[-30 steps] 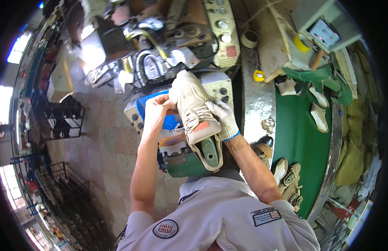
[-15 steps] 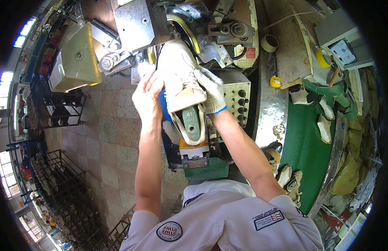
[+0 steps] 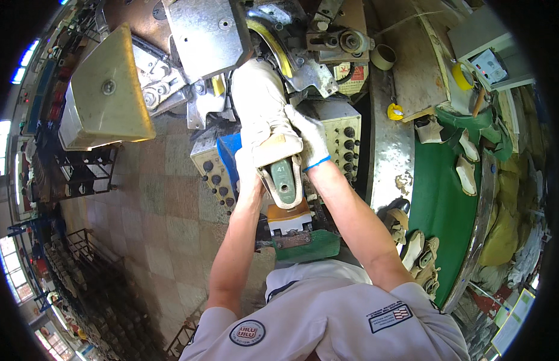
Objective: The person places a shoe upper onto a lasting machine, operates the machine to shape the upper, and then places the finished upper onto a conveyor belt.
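A cream shoe upper [image 3: 259,99] is stretched over a green shoe last [image 3: 283,183], whose heel end points toward me. Its toe sits between the yellow-edged jaws of a metal shoe machine [image 3: 273,51]. My right hand [image 3: 310,137], in a white knit glove with a blue cuff, grips the shoe's right side near the ankle opening. On the left side, my bare left hand [image 3: 248,171] is closed about the heel part, its fingers hidden behind the shoe. Below the heel is an orange-brown pad [image 3: 289,212] on a metal bracket.
Control panels with dark knobs [image 3: 347,147] flank the shoe. A cream lamp-like housing [image 3: 108,90] juts out at left. To the right, several shoe parts [image 3: 466,174] and shoes [image 3: 421,259] lie on a green surface [image 3: 436,198]. Tape rolls [image 3: 383,57] rest on the wooden bench.
My left hand, whose fingers were spread beside the shoe's front, has come down and closed around the heel area. My right hand stays on the shoe. The view has shifted slightly.
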Demonstrator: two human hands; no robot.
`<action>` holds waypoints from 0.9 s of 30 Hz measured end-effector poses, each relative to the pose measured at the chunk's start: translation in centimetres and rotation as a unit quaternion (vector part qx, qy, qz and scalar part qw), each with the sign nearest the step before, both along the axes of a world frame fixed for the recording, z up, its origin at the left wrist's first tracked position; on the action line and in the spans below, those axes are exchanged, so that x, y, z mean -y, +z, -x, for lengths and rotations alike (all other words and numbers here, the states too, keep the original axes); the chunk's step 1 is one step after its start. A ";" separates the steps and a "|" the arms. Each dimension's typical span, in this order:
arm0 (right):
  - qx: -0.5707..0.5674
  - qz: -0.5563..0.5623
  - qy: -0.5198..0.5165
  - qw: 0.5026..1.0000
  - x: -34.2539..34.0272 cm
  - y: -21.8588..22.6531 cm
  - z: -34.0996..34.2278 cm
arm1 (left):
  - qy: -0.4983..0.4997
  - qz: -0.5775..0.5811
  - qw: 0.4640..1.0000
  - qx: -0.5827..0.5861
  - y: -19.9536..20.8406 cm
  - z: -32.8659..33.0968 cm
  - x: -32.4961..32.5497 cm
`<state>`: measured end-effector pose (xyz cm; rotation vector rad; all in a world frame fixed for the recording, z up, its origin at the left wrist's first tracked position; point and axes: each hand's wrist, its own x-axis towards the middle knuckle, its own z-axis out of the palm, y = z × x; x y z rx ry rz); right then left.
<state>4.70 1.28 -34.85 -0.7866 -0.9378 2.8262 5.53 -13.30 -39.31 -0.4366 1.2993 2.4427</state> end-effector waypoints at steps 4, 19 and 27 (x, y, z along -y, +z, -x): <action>0.020 0.032 -0.007 0.999 -0.6 -2.6 0.8 | 0.005 -0.014 1.000 0.012 0.1 0.3 -0.6; -0.026 -0.205 -0.047 0.977 -7.6 -4.1 -14.5 | 0.038 0.376 0.926 -0.025 -7.7 -12.0 8.6; 0.118 -0.179 -0.138 0.967 -11.9 -2.2 -24.1 | -0.012 0.484 0.872 0.070 -10.5 -12.8 5.5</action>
